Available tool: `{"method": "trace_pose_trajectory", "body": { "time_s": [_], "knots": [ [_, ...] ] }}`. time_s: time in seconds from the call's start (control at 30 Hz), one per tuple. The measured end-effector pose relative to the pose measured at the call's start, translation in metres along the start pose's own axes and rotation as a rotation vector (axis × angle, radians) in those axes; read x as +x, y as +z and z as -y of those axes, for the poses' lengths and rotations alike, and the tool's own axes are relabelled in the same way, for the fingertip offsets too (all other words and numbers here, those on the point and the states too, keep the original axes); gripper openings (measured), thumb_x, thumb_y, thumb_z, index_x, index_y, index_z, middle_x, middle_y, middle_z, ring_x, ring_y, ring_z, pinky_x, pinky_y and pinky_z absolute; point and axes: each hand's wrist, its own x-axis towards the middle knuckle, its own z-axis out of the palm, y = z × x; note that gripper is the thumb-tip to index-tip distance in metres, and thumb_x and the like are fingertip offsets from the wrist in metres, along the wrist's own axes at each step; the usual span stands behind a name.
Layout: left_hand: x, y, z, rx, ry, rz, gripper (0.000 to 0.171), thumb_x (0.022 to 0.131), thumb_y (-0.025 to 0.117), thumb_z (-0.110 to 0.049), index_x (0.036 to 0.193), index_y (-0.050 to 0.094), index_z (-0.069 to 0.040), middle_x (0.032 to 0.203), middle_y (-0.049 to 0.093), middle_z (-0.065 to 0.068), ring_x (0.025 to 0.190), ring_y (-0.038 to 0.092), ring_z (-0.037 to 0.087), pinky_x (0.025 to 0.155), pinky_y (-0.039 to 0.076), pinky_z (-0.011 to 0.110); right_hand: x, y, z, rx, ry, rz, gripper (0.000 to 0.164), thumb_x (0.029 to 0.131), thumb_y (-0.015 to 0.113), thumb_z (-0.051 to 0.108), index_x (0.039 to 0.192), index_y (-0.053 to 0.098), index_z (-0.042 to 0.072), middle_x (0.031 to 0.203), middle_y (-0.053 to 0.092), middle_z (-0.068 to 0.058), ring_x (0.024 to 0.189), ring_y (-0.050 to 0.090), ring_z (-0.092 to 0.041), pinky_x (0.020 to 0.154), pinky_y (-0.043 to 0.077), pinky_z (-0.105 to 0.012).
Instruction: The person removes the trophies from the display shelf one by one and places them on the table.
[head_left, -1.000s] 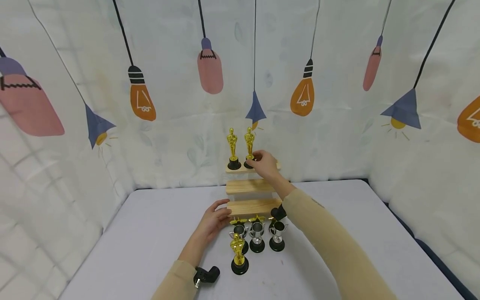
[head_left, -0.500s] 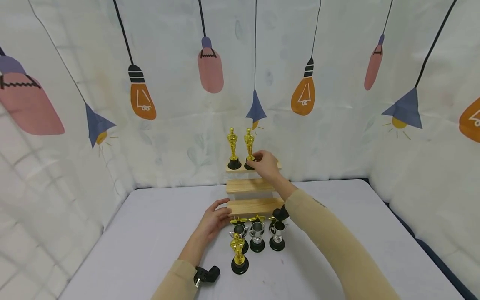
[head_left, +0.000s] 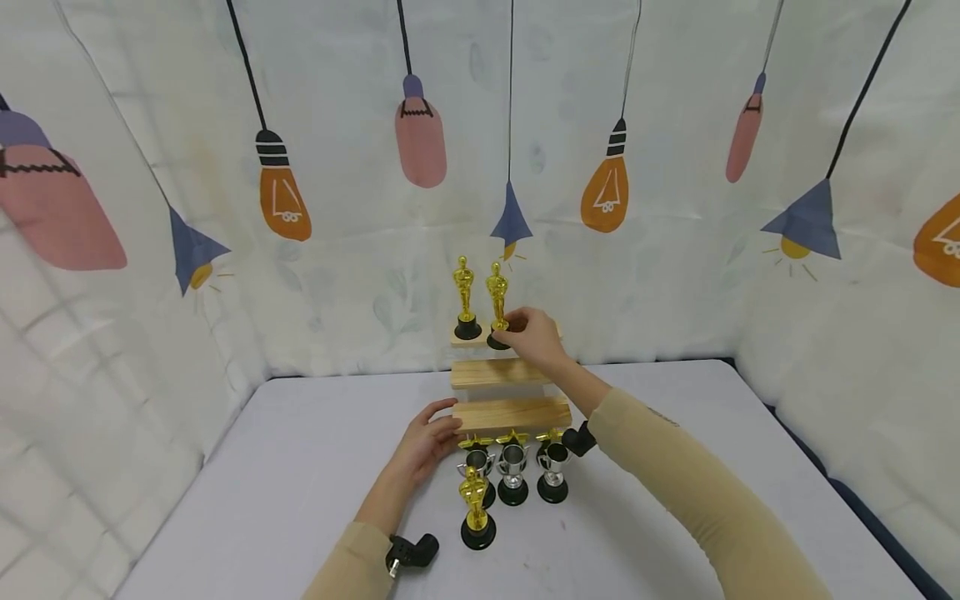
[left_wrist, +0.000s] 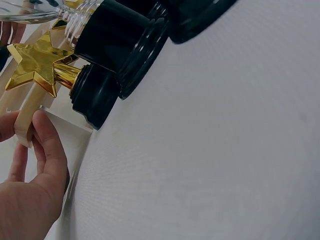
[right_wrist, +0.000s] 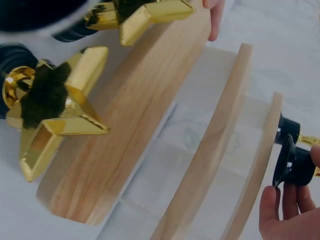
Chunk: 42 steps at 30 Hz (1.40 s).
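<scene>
My right hand pinches the black base of a gold figurine trophy at the front of the top step of a wooden step rack. In the right wrist view the underside of that base shows, off the board. Another gold figurine trophy stands upright at the top step's left end. My left hand grips the left end of the lowest board, with thumb and fingers round its edge in the left wrist view. Close by is a gold star trophy on a black base.
In front of the rack stand several silver cup trophies, with gold star trophies behind them. A third gold figurine trophy is nearest me. The white-covered table meets a patterned cloth wall at the back.
My right hand has moved slightly down and towards me, bringing the figurine trophy off its place on the top step. My left hand has stayed on the lowest board.
</scene>
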Motion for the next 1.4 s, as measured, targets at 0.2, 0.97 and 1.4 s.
{"method": "trace_pose_trajectory", "body": {
  "time_s": [0.2,0.97,1.4],
  "knots": [
    [0.001,0.001,-0.001,-0.004,0.002,0.008,0.055,0.097,0.062,0.003,0.149,0.044,0.003,0.114,0.063,0.016,0.085,0.066,0.014,0.077,0.057,0.029,-0.01,-0.005,0.003,0.036,0.002,0.023,0.039,0.094,0.079,0.02,0.126,0.065,0.003,0.113,0.067,-0.01,0.106,0.063,-0.026,0.09,0.054,-0.041],
    [0.001,-0.001,0.002,-0.001,-0.011,0.005,0.053,0.098,0.064,0.0,0.148,0.045,0.001,0.118,0.062,0.018,0.088,0.067,0.015,0.079,0.058,0.029,-0.073,-0.01,0.01,0.096,-0.064,0.161,0.033,0.09,0.081,0.015,0.118,0.067,0.004,0.108,0.068,-0.005,0.106,0.065,-0.024,0.087,0.056,-0.038],
    [-0.001,-0.001,0.001,0.004,-0.003,0.008,0.055,0.097,0.064,0.0,0.148,0.045,0.001,0.114,0.063,0.016,0.088,0.067,0.014,0.079,0.058,0.028,-0.104,-0.018,0.003,0.127,-0.094,0.23,0.03,0.091,0.08,0.014,0.115,0.066,0.002,0.11,0.068,-0.008,0.107,0.066,-0.027,0.087,0.057,-0.039]
  ]
}}
